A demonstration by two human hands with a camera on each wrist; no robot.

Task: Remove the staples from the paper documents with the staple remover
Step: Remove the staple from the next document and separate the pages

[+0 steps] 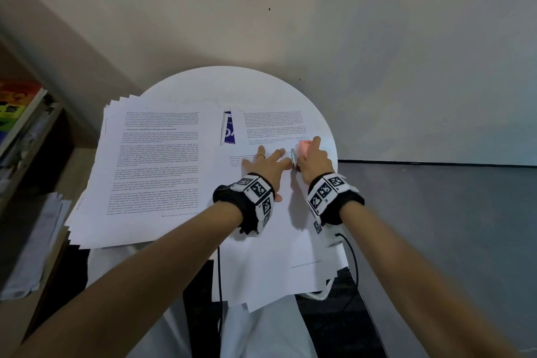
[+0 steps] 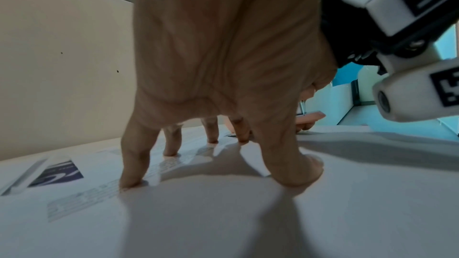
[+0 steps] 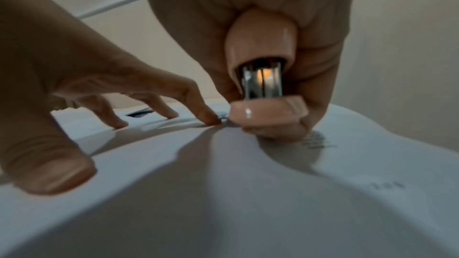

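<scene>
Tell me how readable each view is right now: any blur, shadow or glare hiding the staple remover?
Head view: sharp but wide-angle bowed; the staple remover glows washed-out pink in the right hand. Left wrist view: the left hand fills the frame, casting finger shadows on the paper. Right wrist view: soft-focused and dim, glare spots on the remover's plastic, its tip in shadow.

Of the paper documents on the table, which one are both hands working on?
The right-hand document, nearest the person: the left hand presses it flat and the right hand holds the pink staple remover on it. The big left stack lies untouched.
</scene>
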